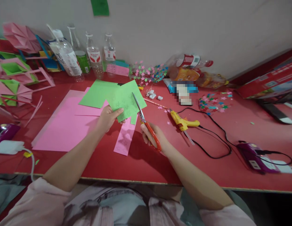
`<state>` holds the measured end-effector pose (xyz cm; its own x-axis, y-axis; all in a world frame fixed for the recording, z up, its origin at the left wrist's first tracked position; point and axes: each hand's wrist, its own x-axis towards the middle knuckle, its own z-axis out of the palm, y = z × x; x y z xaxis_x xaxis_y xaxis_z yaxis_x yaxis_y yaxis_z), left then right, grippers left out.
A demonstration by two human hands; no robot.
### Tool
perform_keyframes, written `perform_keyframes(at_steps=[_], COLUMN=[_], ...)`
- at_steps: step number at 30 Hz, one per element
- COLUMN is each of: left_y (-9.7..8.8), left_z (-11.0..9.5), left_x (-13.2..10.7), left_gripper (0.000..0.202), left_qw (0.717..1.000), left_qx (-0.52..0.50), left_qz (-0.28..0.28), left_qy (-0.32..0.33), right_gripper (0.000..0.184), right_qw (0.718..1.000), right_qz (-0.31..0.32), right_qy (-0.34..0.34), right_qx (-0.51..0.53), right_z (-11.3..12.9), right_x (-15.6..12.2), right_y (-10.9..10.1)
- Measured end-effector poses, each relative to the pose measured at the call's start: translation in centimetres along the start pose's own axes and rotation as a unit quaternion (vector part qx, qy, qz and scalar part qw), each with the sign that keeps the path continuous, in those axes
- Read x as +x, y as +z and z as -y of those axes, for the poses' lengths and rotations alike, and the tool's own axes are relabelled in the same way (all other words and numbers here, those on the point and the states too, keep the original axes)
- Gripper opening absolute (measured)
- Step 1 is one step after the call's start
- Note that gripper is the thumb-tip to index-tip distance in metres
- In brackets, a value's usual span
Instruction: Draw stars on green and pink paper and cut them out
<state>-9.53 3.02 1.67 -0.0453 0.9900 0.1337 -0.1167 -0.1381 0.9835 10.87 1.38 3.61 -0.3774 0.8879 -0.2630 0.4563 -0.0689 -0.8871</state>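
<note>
My left hand (108,118) pinches the lower left corner of a green paper sheet (127,99), thumb on top, holding it above the table. In my right hand (152,133) is a pair of scissors (150,131) with red-orange handles. The blades point up and to the left and lie along the right part of the green sheet. A narrow green strip (134,119) shows beneath the sheet's lower edge near the blades. Under it a pink paper strip (123,141) rests on the table. Another green sheet (96,94) and large pink sheets (66,125) lie to the left.
Plastic bottles (94,58) stand along the wall, others lie at the back right. A yellow glue gun (183,121) with a black cord lies to the right, near a purple power strip (256,157). Folded paper crafts (16,78) fill the left. Star confetti (148,73) lies behind.
</note>
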Motion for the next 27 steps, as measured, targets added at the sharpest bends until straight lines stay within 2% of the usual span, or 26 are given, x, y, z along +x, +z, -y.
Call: perform_keyframes(at_steps=[11, 19, 27], left_y=[0.0, -0.3, -0.3], left_z=[0.1, -0.4, -1.1], left_x=[0.0, 0.0, 0.0], left_gripper=[0.027, 0.032, 0.027], left_qw=[1.0, 1.0, 0.998], left_qx=[0.002, 0.007, 0.03], left_qz=[0.003, 0.002, 0.012], left_qy=[-0.003, -0.018, -0.054], right_gripper=[0.043, 0.044, 0.042], right_qw=[1.0, 1.0, 1.0], right_qz=[-0.01, -0.001, 0.009], right_qy=[0.012, -0.012, -0.026], right_qx=[0.016, 0.013, 0.002], right_z=[0.0, -0.3, -0.7], right_x=[-0.1, 0.1, 0.4], right_y=[0.0, -0.3, -0.7])
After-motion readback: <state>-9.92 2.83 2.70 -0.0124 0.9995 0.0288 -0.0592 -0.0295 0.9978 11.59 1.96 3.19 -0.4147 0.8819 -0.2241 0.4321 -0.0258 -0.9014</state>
